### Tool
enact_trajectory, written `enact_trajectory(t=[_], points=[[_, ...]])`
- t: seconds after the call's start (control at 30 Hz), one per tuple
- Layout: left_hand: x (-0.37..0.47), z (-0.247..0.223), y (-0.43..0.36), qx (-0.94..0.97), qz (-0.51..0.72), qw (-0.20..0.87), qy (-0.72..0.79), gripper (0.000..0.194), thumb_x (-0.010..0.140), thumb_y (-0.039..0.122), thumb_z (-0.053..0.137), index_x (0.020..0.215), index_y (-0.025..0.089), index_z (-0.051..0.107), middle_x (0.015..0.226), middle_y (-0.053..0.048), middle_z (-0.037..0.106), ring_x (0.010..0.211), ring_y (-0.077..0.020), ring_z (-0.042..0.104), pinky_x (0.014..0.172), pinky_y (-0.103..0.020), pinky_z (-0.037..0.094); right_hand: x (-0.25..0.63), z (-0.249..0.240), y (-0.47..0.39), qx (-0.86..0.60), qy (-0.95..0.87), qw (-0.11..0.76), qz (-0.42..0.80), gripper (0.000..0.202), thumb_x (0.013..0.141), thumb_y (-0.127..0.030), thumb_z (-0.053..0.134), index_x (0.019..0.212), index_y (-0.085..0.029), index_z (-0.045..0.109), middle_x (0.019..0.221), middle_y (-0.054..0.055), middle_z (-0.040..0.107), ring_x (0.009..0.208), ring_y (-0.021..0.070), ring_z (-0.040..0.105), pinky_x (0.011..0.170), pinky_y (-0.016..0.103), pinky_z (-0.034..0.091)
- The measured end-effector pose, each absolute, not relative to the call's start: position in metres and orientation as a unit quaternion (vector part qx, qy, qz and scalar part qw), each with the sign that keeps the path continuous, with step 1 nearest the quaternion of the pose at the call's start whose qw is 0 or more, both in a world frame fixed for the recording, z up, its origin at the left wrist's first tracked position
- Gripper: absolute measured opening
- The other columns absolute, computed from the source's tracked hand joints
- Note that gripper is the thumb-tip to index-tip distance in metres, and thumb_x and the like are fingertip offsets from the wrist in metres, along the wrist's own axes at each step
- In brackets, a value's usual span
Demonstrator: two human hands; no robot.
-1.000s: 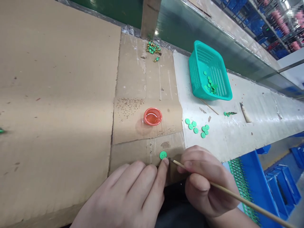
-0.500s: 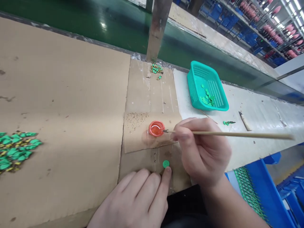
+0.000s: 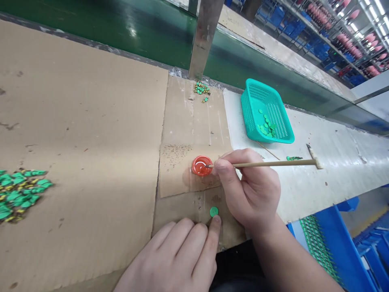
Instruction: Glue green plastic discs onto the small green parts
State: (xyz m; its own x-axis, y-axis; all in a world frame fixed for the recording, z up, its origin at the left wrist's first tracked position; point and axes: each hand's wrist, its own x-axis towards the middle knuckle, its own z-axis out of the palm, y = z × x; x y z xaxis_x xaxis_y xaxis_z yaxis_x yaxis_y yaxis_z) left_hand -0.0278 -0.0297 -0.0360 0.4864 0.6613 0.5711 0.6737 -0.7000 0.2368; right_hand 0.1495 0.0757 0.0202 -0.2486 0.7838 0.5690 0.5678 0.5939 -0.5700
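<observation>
My right hand pinches a thin paintbrush close to its bristle end, the long wooden handle pointing right. The brush's dark tip is inside a small red cup that holds a clear-looking liquid. My left hand lies on the cardboard, back upward, its index finger stretched forward. That fingertip touches the near edge of a small round green disc, which lies flat below the cup. What the other left fingers do underneath is hidden.
A turquoise basket with several green discs stands at the back right. Small green and yellow pieces are heaped at far left, with a smaller cluster by the metal post. A blue bin sits below the table edge, right.
My right hand has moved slightly left, bringing the brush tip further into the red cup. My left hand stays at the green disc.
</observation>
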Motion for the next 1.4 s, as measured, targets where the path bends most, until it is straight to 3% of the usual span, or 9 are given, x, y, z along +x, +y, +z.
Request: enact_trajectory(t=[0.23, 0.37, 0.5, 0.63, 0.73, 1.4], points=[[-0.027, -0.035, -0.03, -0.862, -0.322, 0.01, -0.391, 0.032, 0.106, 0.007, 0.064, 0.135, 0.004, 0.079, 0.083, -0.002, 0.066, 0.076, -0.0238, 0.058, 0.07, -0.044, 0.047, 0.149, 0.021, 0.072, -0.415, -0.778, 0.454, 0.132, 0.02, 0.117, -0.023, 0.071, 0.098, -0.025, 0.07, 0.083, -0.003, 0.074, 0.076, 0.015, 0.074, 0.068, 0.031, 0.06], [-0.028, -0.034, -0.03, -0.862, -0.332, 0.006, -0.384, 0.031, 0.109, 0.008, 0.061, 0.134, 0.003, 0.078, 0.091, -0.007, 0.072, 0.085, -0.0264, 0.062, 0.078, -0.045, 0.051, 0.16, 0.021, 0.054, -0.382, -0.777, 0.488, 0.112, 0.01, 0.118, -0.02, 0.067, 0.113, -0.025, 0.074, 0.086, 0.001, 0.076, 0.074, 0.0186, 0.075, 0.067, 0.036, 0.064], [-0.028, -0.034, -0.031, -0.863, -0.334, -0.017, -0.378, 0.032, 0.109, 0.006, 0.062, 0.137, 0.0, 0.076, 0.087, -0.006, 0.069, 0.081, -0.0254, 0.059, 0.073, -0.046, 0.044, 0.179, 0.018, 0.022, -0.34, -0.796, 0.49, 0.1, 0.014, 0.118, -0.015, 0.061, 0.125, -0.017, 0.073, 0.085, 0.004, 0.074, 0.067, 0.0192, 0.07, 0.056, 0.035, 0.062], [-0.028, -0.036, -0.033, -0.861, -0.336, -0.02, -0.381, 0.035, 0.11, 0.009, 0.065, 0.143, -0.001, 0.074, 0.097, -0.009, 0.074, 0.093, -0.0291, 0.064, 0.077, -0.048, 0.042, 0.189, 0.014, 0.001, -0.347, -0.834, 0.415, 0.109, 0.02, 0.121, -0.018, 0.055, 0.108, -0.015, 0.07, 0.082, 0.005, 0.071, 0.066, 0.0161, 0.067, 0.056, 0.031, 0.061], [-0.029, -0.037, -0.034, -0.865, -0.33, -0.031, -0.376, 0.039, 0.109, 0.009, 0.067, 0.147, -0.002, 0.071, 0.101, -0.011, 0.077, 0.096, -0.0308, 0.065, 0.079, -0.048, 0.041, 0.187, 0.011, -0.002, -0.355, -0.836, 0.41, 0.086, 0.027, 0.124, -0.021, 0.054, 0.1, -0.017, 0.067, 0.076, 0.003, 0.068, 0.064, 0.0148, 0.064, 0.056, 0.029, 0.059], [-0.031, -0.033, -0.034, -0.875, -0.306, -0.023, -0.375, 0.035, 0.11, 0.007, 0.063, 0.142, 0.003, 0.074, 0.101, -0.01, 0.079, 0.092, -0.0309, 0.067, 0.077, -0.049, 0.041, 0.184, 0.009, 0.002, -0.371, -0.833, 0.4, 0.095, 0.026, 0.125, -0.024, 0.053, 0.103, -0.019, 0.067, 0.077, 0.004, 0.071, 0.066, 0.0152, 0.068, 0.06, 0.029, 0.064]])
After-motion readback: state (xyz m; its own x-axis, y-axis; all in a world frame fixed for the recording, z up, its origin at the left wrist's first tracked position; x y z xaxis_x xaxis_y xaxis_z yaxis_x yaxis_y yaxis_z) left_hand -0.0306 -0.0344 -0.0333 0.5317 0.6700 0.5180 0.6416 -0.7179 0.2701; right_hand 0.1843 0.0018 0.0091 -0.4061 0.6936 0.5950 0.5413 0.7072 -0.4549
